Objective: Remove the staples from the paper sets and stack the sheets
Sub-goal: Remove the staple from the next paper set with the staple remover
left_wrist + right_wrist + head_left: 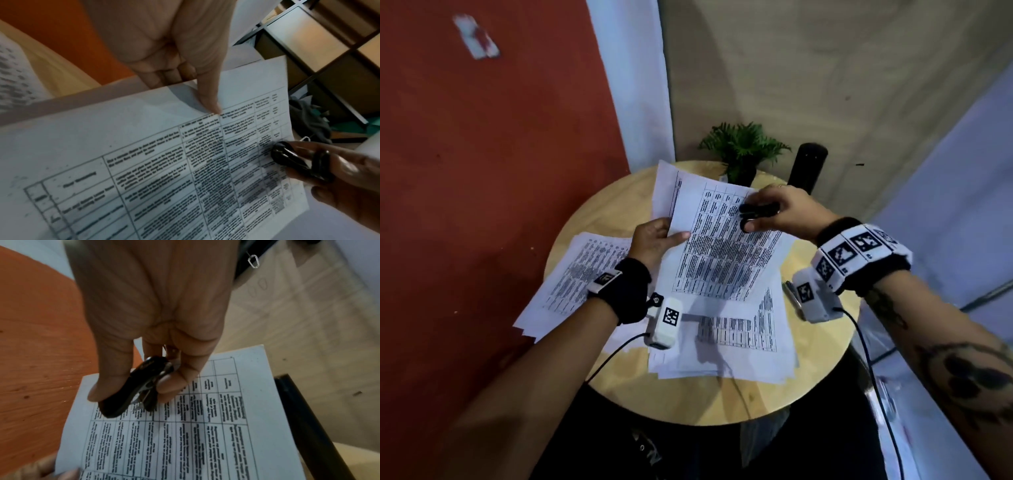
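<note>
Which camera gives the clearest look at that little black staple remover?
The right wrist view: the black staple remover shows its metal claws, pinched above the printed sheet. The left wrist view shows only its glossy back; the head view shows it small.

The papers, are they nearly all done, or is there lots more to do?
Partway, it seems. Loose sheets already lie on the round table in a left pile and a near pile. In hand now: the left hand holds one paper set up, while the right hand brings the black staple remover to it. How many sets remain can't be told.
</note>
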`<action>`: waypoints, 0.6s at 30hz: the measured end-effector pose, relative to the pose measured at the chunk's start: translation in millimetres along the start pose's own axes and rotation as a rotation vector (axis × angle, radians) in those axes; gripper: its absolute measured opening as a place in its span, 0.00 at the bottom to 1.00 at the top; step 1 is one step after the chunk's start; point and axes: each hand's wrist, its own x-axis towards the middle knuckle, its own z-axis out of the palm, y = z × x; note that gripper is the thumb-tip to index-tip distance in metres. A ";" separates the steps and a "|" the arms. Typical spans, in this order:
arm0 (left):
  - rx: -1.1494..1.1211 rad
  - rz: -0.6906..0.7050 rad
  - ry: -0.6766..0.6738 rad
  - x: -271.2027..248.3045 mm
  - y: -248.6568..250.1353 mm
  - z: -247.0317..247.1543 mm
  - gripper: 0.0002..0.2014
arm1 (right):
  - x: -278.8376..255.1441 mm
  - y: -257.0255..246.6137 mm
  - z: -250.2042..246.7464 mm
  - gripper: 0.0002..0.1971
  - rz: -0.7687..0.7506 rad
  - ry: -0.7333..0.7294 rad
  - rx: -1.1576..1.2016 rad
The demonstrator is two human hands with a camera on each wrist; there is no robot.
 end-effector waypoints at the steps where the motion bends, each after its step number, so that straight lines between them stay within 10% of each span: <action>1: 0.013 0.020 0.002 -3.8 6.7 -1.2 0.11 | -3.0 -4.9 -2.0 0.21 -0.015 0.000 -0.007; 9: 0.750 0.740 0.309 -34.8 115.8 -1.1 0.45 | -32.7 -68.2 -31.4 0.23 -0.253 0.023 -0.113; 15: 1.134 0.699 0.127 -56.1 187.2 12.8 0.18 | -54.0 -105.6 -47.3 0.22 -0.351 0.068 -0.103; 18: 1.165 0.710 0.070 -64.0 203.6 14.3 0.22 | -63.0 -115.2 -52.4 0.23 -0.397 0.091 -0.126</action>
